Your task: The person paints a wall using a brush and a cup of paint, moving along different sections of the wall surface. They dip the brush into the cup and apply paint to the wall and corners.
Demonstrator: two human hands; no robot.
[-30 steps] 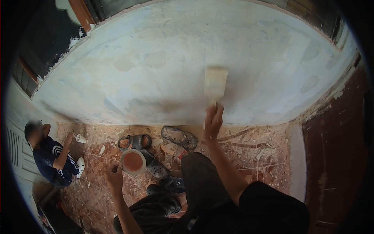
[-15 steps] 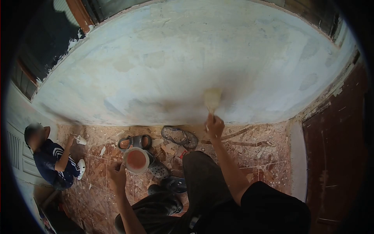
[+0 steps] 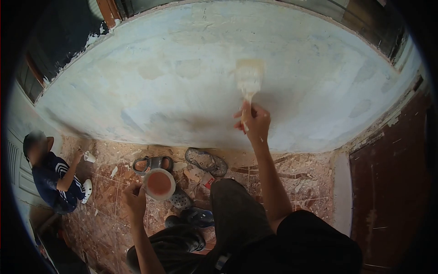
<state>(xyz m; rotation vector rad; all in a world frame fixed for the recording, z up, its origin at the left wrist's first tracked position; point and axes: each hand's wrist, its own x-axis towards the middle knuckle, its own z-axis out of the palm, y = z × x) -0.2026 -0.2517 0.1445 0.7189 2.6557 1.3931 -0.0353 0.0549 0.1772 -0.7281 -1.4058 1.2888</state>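
Note:
My right hand (image 3: 254, 121) grips the handle of a wide paintbrush (image 3: 249, 73), its pale bristles pointing up against the whitish, patchy wall (image 3: 182, 96). White smears mark the fingers and wrist. Lower left, my left hand (image 3: 133, 199) is closed at the side of a round pale cup (image 3: 171, 191), holding it upright over the floor. Reddish-brown liquid (image 3: 159, 182) shows inside the cup. Where my left fingers meet the cup, they are partly hidden.
Several sandals and clogs (image 3: 206, 161) lie on the debris-strewn tiled floor (image 3: 105, 205) between me and the wall. At left, another person (image 3: 52, 176) crouches with a white cup (image 3: 89, 157). A dark red door-like panel (image 3: 388, 182) stands at right.
My right hand has moved the paintbrush up the wall. My left hand still holds the cup, in nearly the same place.

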